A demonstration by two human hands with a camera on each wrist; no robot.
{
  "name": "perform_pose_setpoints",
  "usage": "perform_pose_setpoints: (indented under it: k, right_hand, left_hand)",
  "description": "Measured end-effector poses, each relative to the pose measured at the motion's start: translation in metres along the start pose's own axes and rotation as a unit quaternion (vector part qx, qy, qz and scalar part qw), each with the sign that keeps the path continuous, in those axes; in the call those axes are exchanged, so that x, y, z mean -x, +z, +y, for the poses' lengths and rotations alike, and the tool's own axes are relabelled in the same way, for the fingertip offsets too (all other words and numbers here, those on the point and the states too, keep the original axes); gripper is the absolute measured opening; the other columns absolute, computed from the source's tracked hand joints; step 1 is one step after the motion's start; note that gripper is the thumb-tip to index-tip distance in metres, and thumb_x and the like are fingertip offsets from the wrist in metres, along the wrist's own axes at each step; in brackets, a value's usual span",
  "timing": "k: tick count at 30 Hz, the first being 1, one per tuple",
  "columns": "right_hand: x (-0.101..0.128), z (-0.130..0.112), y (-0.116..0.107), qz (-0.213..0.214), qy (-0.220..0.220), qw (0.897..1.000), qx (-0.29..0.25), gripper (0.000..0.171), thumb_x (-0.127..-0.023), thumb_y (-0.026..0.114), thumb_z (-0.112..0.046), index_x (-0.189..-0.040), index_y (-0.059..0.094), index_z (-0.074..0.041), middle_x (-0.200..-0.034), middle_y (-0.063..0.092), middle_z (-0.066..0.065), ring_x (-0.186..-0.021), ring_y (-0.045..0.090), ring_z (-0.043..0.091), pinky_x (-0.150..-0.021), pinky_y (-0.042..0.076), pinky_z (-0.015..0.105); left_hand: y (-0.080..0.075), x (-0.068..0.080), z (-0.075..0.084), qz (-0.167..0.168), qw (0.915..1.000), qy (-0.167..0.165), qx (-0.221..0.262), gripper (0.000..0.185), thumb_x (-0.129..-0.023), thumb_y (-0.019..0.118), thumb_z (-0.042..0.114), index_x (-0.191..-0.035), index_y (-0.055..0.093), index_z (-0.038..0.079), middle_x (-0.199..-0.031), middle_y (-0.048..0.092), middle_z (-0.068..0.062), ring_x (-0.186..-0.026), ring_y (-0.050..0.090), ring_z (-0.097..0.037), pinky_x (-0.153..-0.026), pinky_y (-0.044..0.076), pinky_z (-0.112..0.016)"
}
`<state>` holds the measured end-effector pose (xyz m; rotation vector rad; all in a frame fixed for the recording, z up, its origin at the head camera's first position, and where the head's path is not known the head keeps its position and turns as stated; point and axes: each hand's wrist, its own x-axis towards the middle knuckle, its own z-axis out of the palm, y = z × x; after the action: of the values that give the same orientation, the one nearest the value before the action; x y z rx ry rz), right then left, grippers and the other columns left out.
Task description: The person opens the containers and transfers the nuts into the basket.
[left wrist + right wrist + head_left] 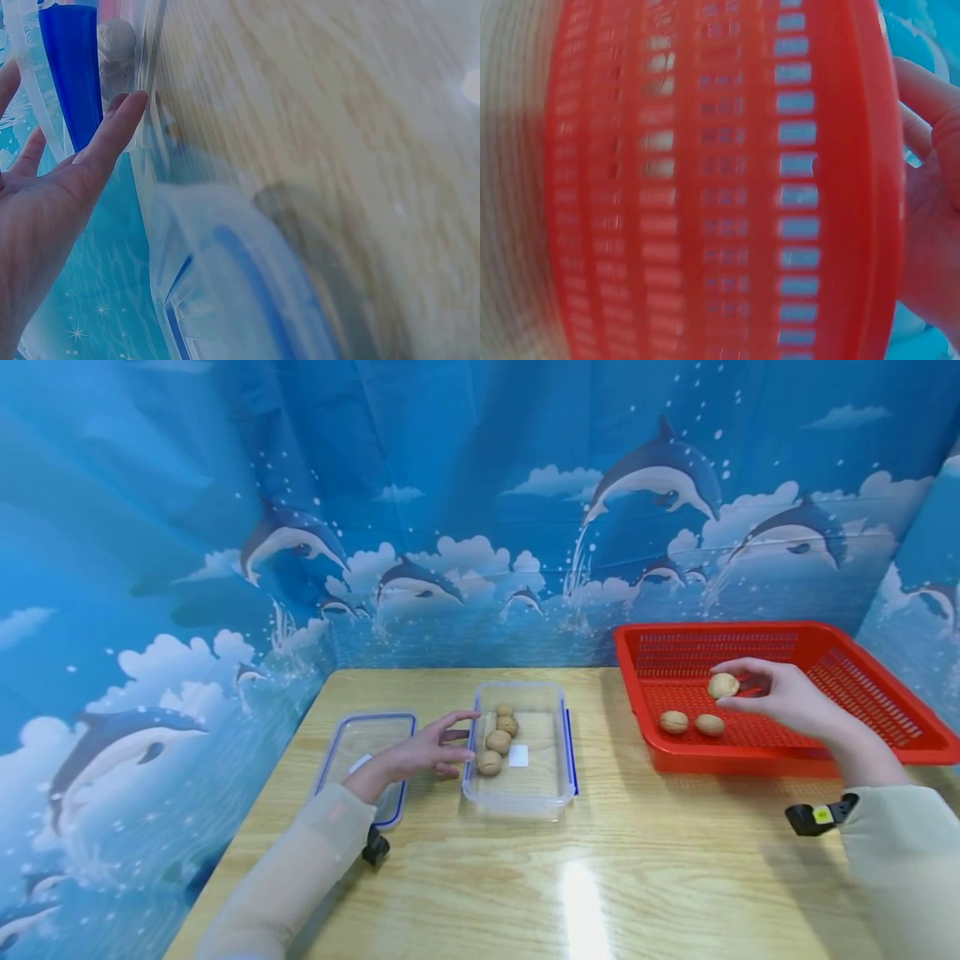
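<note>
The right wrist view is filled by the blurred red basket (720, 180); the fingers (930, 97) are cut off at 3 o'clock. From the head view, a walnut (723, 686) is pinched by the right hand (780, 697) above the basket, two walnuts (691, 723) lying below at 8 o'clock. The left hand (420, 752), fingers extended, is held against the clear container (525, 793), its lid (367, 760) at 9 o'clock.

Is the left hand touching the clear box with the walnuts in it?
Touching. The head view shows the left hand with its straight fingers laid against the side wall of the clear box; the left wrist view shows a fingertip at the plastic.
</note>
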<state>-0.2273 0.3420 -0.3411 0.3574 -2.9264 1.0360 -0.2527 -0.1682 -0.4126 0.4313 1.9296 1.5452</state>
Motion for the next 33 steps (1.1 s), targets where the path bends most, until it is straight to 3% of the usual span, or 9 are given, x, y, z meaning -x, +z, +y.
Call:
perform_pose_setpoints:
  k: [9,14,23,30,33]
  right_hand:
    - [0.003,0.034,-0.015,-0.019,0.041,0.999,0.016,0.057,-0.091,0.071,-0.025,-0.134,0.049,0.004,-0.124,0.052,0.028,-0.101,0.055,0.039,-0.071,0.052,0.035]
    - [0.0,0.049,-0.019,-0.041,0.059,0.997,0.018,0.057,-0.091,0.07,-0.025,-0.134,0.047,0.006,-0.124,0.051,0.03,-0.1,0.056,0.038,-0.076,0.053,0.044]
    - [-0.011,0.064,-0.016,-0.067,0.046,0.996,0.03,0.058,-0.09,0.072,-0.025,-0.131,0.05,0.01,-0.124,0.052,0.033,-0.099,0.054,0.038,-0.074,0.052,0.041]
    - [-0.022,0.073,-0.007,-0.088,0.051,0.994,0.035,0.055,-0.086,0.075,-0.024,-0.126,0.054,0.008,-0.12,0.056,0.029,-0.102,0.05,0.039,-0.075,0.05,0.041]
    - [-0.025,0.077,-0.004,-0.106,0.042,0.993,0.04,0.054,-0.084,0.077,-0.023,-0.122,0.057,0.009,-0.115,0.059,0.026,-0.098,0.052,0.036,-0.074,0.05,0.039]
  left_hand:
    - [0.001,0.0,0.001,-0.003,1.0,0.006,-0.001,0.07,-0.097,0.06,0.009,-0.155,0.023,0.022,-0.155,0.019,-0.025,-0.055,0.034,-0.012,-0.063,0.044,-0.029]
    - [0.001,0.0,0.001,0.0,1.0,0.003,-0.003,0.069,-0.098,0.058,0.008,-0.155,0.021,0.02,-0.155,0.018,-0.025,-0.056,0.035,-0.012,-0.063,0.045,-0.03]
    - [0.001,0.0,0.001,0.002,1.0,0.001,-0.007,0.069,-0.098,0.058,0.008,-0.155,0.021,0.02,-0.155,0.018,-0.025,-0.058,0.038,-0.012,-0.064,0.046,-0.03]
    - [0.001,0.0,0.001,0.004,1.0,0.002,-0.008,0.069,-0.097,0.061,0.011,-0.154,0.024,0.023,-0.156,0.019,-0.024,-0.083,0.055,-0.015,-0.067,0.048,-0.03]
    - [0.001,0.0,0.001,0.003,1.0,0.004,-0.008,0.07,-0.097,0.061,0.012,-0.154,0.024,0.022,-0.156,0.019,-0.024,-0.085,0.056,-0.014,-0.068,0.048,-0.031]
